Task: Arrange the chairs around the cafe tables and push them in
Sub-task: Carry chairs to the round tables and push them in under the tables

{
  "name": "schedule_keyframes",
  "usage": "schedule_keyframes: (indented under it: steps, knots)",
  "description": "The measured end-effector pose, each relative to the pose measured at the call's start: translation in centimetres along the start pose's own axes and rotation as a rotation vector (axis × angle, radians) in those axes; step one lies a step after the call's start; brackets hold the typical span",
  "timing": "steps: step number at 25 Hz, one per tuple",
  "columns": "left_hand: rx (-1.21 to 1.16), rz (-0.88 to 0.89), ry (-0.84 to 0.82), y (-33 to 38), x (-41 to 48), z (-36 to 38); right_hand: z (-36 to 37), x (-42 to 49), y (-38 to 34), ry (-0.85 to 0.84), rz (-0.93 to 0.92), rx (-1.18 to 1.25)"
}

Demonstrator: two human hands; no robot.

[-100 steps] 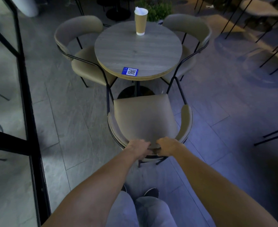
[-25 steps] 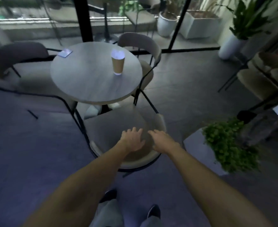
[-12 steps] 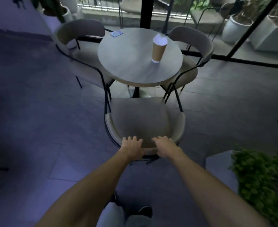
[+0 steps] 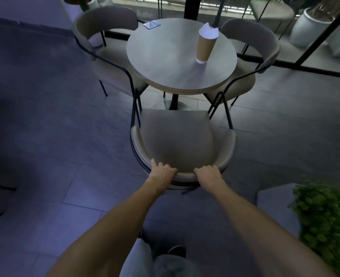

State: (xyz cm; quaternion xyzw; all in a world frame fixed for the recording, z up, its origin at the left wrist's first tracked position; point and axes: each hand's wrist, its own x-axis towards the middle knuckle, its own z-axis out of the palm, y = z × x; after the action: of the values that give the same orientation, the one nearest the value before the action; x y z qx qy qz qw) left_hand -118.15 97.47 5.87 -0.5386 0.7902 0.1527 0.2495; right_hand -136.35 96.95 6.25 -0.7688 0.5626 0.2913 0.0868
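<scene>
A beige padded chair (image 4: 177, 134) with a black metal frame stands in front of me, its seat facing a round wooden cafe table (image 4: 165, 62). My left hand (image 4: 162, 172) and my right hand (image 4: 208, 173) both grip the top of its curved backrest, side by side. The seat's front edge is just short of the table's rim. Two matching chairs stand at the table: one at the far left (image 4: 105, 27) and one at the far right (image 4: 251, 39), both tucked partly under the top.
A brown paper cup (image 4: 205, 46) and a small blue card (image 4: 151, 25) are on the table. A grey planter with a green bush (image 4: 325, 214) stands close at my right. Black window frames and pots (image 4: 307, 27) line the back.
Over four seconds I have moved round the table with the chair in my hands. In the last half second the view has drawn nearer and the chair sits squarer to the table.
</scene>
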Motion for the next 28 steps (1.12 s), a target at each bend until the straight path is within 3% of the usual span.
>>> schedule_keyframes:
  steps: [6, 28]
  knots:
    - [-0.005, -0.013, 0.011, 0.6, -0.6, 0.3, 0.8, -1.5, -0.4, 0.055, -0.011, -0.072]
    - [-0.005, 0.005, -0.002, 1.8, -4.4, 1.5, 3.3, -4.5, -2.1, 0.040, 0.017, 0.033]
